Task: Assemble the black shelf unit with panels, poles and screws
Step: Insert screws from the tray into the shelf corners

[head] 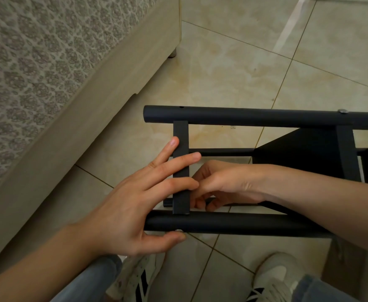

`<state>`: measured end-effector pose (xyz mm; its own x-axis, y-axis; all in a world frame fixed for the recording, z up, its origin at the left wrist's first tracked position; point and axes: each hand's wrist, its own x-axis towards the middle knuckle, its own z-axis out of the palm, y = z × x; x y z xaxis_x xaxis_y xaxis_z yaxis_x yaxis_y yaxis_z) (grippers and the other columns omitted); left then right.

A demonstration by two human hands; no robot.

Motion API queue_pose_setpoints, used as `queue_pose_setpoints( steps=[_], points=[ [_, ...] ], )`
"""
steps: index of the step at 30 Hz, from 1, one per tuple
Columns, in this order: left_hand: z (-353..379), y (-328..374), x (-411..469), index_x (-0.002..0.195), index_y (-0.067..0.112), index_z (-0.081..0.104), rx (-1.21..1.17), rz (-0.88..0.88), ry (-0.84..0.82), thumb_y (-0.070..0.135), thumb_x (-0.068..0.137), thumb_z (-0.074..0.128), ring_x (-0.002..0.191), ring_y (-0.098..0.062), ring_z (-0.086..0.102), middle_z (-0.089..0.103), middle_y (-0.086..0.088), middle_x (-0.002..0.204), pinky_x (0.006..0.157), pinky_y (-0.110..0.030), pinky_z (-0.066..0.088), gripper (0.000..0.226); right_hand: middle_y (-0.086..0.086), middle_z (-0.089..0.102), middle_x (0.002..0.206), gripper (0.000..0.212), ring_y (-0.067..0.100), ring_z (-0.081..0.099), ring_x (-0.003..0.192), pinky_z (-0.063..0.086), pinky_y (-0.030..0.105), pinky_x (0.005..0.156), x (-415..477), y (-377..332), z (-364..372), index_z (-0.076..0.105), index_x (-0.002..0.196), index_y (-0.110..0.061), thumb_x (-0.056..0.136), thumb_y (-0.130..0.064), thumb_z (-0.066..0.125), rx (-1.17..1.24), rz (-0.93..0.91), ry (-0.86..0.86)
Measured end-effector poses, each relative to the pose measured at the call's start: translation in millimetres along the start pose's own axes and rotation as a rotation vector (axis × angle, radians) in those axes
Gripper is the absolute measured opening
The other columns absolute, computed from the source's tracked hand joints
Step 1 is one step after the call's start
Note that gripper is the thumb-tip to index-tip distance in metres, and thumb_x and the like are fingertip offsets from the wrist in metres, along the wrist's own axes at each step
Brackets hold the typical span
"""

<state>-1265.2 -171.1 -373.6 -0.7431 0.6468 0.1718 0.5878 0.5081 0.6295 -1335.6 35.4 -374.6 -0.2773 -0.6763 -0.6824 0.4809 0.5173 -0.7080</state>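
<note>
Left hand (132,205), fingers spread wide, presses a black panel (180,134) against the near pole (233,224); right hand (224,184) curls its fingers round a thin rod (167,202).

A patterned mattress (37,62) on a pale beige base (104,88) lies left of the left hand (135,205), its short round foot (172,53) far beyond that hand. Glossy cream floor tiles (255,62) spread beyond the right hand (224,184). White sneakers (274,273) and blue jeans (91,282) sit nearer than both hands.

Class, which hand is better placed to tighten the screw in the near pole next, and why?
Likely left hand: its thumb lies beside the screw on the near pole; the right hand is tucked behind the panel, farther off.
</note>
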Motion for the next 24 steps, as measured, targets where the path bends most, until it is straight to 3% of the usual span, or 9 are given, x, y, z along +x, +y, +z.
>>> queue_pose_setpoints(
  steps=[6,10,14,19,24],
  points=[
    [-1.2,1.0,-0.3,0.134,0.015,0.053,0.0,-0.002,-0.005,0.043,0.084,0.069,0.155,-0.033,0.005,0.026,0.0,0.164,0.123,-0.028,0.017,0.059,0.0,0.066,0.075,0.01,0.01,0.059,0.07,0.043,0.029,0.073,0.6,0.5,3.1,0.073,0.076,-0.02,0.083,-0.021,0.066,0.033,-0.028,-0.046],
    [-1.1,1.4,0.0,0.133,0.014,0.054,-0.006,-0.007,-0.008,0.043,0.085,0.069,0.155,-0.033,0.005,0.028,-0.001,0.163,0.123,-0.027,0.016,0.058,0.0,0.065,0.073,0.022,0.012,0.056,0.07,0.042,0.032,0.075,3.7,3.0,2.7,0.073,0.071,-0.023,0.09,-0.028,0.064,-0.096,0.009,0.039],
    [-1.4,1.4,0.8,0.133,0.016,0.053,-0.009,-0.006,-0.006,0.044,0.085,0.068,0.155,-0.033,0.005,0.029,-0.001,0.163,0.122,-0.027,0.017,0.058,0.003,0.066,0.082,0.013,0.013,0.057,0.074,0.037,0.037,0.079,2.6,3.8,-0.6,0.071,0.09,-0.013,0.083,-0.022,0.065,0.056,-0.025,-0.075],
    [-0.1,1.8,0.4,0.134,0.015,0.052,0.002,-0.002,0.003,0.044,0.085,0.067,0.155,-0.033,0.006,0.027,0.0,0.163,0.123,-0.029,0.017,0.059,0.003,0.064,0.076,0.014,0.012,0.056,0.07,0.039,0.035,0.079,6.8,6.7,-0.8,0.074,0.083,-0.013,0.09,-0.021,0.065,-0.013,0.012,-0.008],
    [-0.6,1.2,0.9,0.134,0.015,0.052,-0.003,0.0,0.003,0.044,0.085,0.068,0.155,-0.033,0.005,0.027,-0.001,0.163,0.124,-0.03,0.016,0.059,0.003,0.068,0.085,0.016,0.011,0.059,0.074,0.041,0.033,0.079,6.3,7.7,-3.8,0.071,0.099,-0.008,0.088,-0.019,0.064,0.091,-0.009,-0.078]
  ],
)
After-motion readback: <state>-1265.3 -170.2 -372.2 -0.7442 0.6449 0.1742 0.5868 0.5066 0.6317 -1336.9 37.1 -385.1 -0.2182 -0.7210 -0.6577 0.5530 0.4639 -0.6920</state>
